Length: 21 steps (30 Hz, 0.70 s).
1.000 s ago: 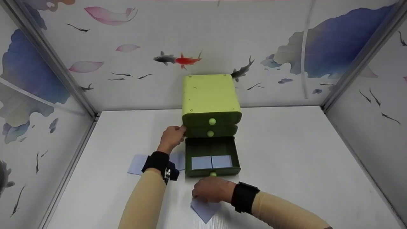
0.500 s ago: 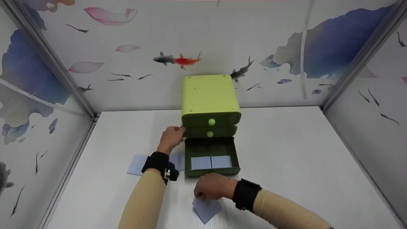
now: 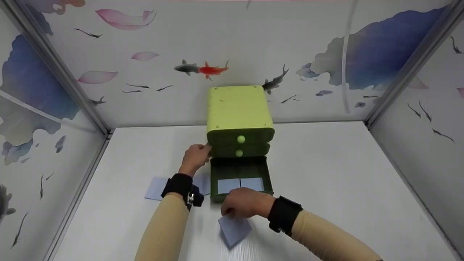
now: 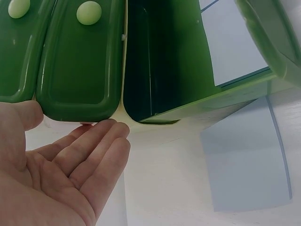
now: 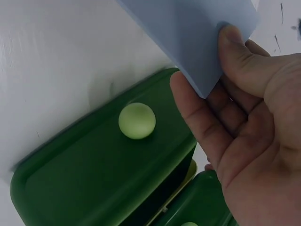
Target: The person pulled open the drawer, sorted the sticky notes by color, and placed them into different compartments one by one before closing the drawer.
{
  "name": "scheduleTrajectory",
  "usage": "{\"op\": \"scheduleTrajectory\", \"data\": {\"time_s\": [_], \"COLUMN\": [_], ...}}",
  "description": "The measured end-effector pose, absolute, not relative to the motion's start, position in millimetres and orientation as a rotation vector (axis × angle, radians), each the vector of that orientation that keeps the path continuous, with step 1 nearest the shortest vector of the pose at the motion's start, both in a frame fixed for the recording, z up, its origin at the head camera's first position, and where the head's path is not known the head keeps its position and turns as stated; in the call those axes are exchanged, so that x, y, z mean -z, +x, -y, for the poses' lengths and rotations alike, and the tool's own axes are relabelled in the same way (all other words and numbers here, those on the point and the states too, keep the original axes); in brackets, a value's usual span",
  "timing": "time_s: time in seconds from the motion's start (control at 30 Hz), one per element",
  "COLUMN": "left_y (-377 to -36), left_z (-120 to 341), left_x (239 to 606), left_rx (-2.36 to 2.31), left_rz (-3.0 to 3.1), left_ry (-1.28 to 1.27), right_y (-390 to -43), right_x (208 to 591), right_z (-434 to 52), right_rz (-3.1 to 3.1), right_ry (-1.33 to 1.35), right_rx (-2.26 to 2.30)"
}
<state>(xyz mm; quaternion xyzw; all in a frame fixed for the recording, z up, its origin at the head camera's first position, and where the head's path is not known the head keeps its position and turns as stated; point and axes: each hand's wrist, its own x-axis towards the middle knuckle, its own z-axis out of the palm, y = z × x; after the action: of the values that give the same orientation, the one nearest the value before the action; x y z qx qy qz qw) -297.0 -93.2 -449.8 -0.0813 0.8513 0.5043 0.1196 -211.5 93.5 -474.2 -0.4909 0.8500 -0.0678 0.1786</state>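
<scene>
A small green drawer cabinet (image 3: pixel 239 108) stands at the back wall, its bottom drawer (image 3: pixel 242 166) pulled out. Inside that drawer lie two pale-blue square cards (image 3: pixel 228 185) side by side. My right hand (image 3: pixel 246 203) pinches another pale-blue square card (image 5: pixel 202 37) between thumb and fingers, just in front of the drawer; the card hangs tilted below the hand. The drawer's round knob (image 5: pixel 137 121) shows beside the fingertips in the right wrist view. My left hand (image 3: pixel 195 157) touches the cabinet's left side with fairly straight fingers, thumb at the front edge (image 4: pixel 30 114).
More pale-blue cards (image 3: pixel 155 186) lie on the white table left of the drawer, partly hidden by my left wrist. Two closed drawers, the middle one (image 4: pixel 82 61) included, sit above the open one. Printed walls (image 3: pixel 232 36) enclose the table behind and at both sides.
My right hand has risen and moved forward to the drawer's front edge, carrying the card up with it and covering the knob in the head view. The left hand stays in place.
</scene>
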Motion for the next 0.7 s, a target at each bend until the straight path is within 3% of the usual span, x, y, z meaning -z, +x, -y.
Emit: {"op": "scheduleTrajectory", "data": {"time_s": [0.7], "left_y": [-299], "left_z": [94], "left_x": [452], "left_rx": [-1.471], "left_rz": [-2.469], "left_ry": [-0.239], "right_y": [-261], "right_x": [431], "right_z": [-128], "right_rz": [-2.596], "right_ry": [-1.195], "right_rx": [0.407]}}
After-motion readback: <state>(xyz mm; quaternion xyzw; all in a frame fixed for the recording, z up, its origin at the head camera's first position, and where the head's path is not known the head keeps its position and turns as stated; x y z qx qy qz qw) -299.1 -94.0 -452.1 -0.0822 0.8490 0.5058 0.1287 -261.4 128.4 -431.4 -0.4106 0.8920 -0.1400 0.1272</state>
